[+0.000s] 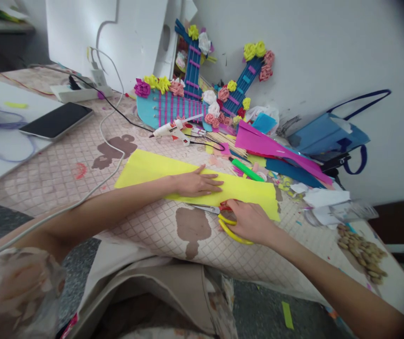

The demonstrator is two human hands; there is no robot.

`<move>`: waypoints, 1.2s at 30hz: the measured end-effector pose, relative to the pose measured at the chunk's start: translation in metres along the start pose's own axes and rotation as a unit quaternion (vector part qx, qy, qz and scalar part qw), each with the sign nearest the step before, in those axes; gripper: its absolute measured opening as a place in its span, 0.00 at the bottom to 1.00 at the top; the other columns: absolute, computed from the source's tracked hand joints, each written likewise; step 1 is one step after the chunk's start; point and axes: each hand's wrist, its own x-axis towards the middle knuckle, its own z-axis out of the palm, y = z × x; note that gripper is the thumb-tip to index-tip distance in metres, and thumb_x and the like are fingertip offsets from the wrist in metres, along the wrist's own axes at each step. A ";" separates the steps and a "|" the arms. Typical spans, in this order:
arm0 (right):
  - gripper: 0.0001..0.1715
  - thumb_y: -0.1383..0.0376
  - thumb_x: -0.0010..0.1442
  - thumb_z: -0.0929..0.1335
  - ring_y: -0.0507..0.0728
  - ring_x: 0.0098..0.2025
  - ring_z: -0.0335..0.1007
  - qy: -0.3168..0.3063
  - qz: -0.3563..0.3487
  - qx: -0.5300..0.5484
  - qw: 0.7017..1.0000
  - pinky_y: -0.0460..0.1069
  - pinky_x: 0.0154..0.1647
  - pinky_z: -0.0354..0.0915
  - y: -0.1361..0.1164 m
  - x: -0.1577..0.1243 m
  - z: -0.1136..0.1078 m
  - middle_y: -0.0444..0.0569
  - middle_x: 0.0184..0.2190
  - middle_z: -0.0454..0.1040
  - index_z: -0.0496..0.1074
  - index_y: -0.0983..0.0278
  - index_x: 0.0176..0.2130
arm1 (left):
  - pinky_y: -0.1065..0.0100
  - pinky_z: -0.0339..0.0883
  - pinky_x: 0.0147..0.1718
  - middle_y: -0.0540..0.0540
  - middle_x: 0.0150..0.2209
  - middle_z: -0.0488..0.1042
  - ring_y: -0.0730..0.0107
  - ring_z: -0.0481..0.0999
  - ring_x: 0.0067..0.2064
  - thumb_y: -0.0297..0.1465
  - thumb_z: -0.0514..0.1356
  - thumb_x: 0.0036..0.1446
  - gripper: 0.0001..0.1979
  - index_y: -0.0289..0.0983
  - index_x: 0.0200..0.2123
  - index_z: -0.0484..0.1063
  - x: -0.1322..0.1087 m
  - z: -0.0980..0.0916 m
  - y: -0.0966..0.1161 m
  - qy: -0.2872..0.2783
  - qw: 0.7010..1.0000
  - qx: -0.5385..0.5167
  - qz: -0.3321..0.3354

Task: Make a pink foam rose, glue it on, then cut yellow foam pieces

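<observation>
A long yellow sheet [145, 168] lies flat on the patterned tablecloth. My left hand [196, 182] rests on it, palm down with fingers stretched flat. My right hand [249, 220] sits at the sheet's near edge, fingers curled through the yellow handles of a pair of scissors [228, 226]. The scissors' metal blades [203, 208] point left along the sheet's lower edge.
A white glue gun [174, 130] and its cord lie behind the sheet. Blue craft pieces with paper flowers [187, 96] lean at the wall. Pink, blue and green paper scraps [272, 150], a blue bag [328, 136], a phone [56, 120], a power strip [78, 92] and nuts [362, 252] surround them.
</observation>
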 end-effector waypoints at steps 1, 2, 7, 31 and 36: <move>0.26 0.46 0.55 0.63 0.63 0.36 0.74 0.000 -0.002 -0.005 1.000 0.50 0.31 0.60 0.001 0.000 0.000 0.52 0.36 0.77 0.66 0.63 0.42 | 0.49 0.25 0.61 0.49 0.64 0.51 0.61 0.46 0.66 0.35 0.41 0.65 0.22 0.45 0.61 0.54 0.000 0.000 0.000 0.000 1.000 -0.001 0.001; 0.26 0.46 0.55 0.63 0.63 0.35 0.74 0.000 -0.005 -0.010 1.000 0.50 0.30 0.60 0.001 0.000 0.000 0.52 0.36 0.77 0.66 0.63 0.42 | 0.49 0.25 0.61 0.49 0.64 0.51 0.61 0.46 0.66 0.35 0.41 0.65 0.22 0.45 0.61 0.55 0.000 -0.001 0.001 0.000 1.000 -0.001 0.002; 0.26 0.46 0.55 0.63 0.63 0.35 0.74 -0.004 -0.011 -0.014 1.000 0.51 0.30 0.61 0.004 -0.003 0.002 0.52 0.35 0.77 0.67 0.63 0.41 | 0.48 0.24 0.61 0.49 0.64 0.51 0.61 0.45 0.66 0.35 0.40 0.66 0.22 0.44 0.61 0.55 0.000 -0.002 0.002 -0.005 1.000 0.005 -0.002; 0.24 0.50 0.53 0.66 0.62 0.40 0.72 0.001 0.018 0.030 0.999 0.52 0.36 0.62 0.018 -0.021 0.003 0.52 0.40 0.76 0.66 0.63 0.44 | 0.45 0.26 0.61 0.47 0.65 0.46 0.59 0.43 0.66 0.33 0.43 0.65 0.22 0.43 0.61 0.55 0.027 -0.008 0.013 0.001 0.999 0.021 -0.049; 0.24 0.50 0.54 0.65 0.62 0.41 0.73 -0.003 0.019 0.035 0.999 0.51 0.37 0.62 0.020 -0.019 0.004 0.52 0.42 0.76 0.66 0.63 0.44 | 0.43 0.21 0.59 0.50 0.66 0.46 0.59 0.38 0.67 0.34 0.44 0.65 0.21 0.48 0.60 0.56 -0.003 -0.023 0.005 0.008 0.997 0.043 -0.056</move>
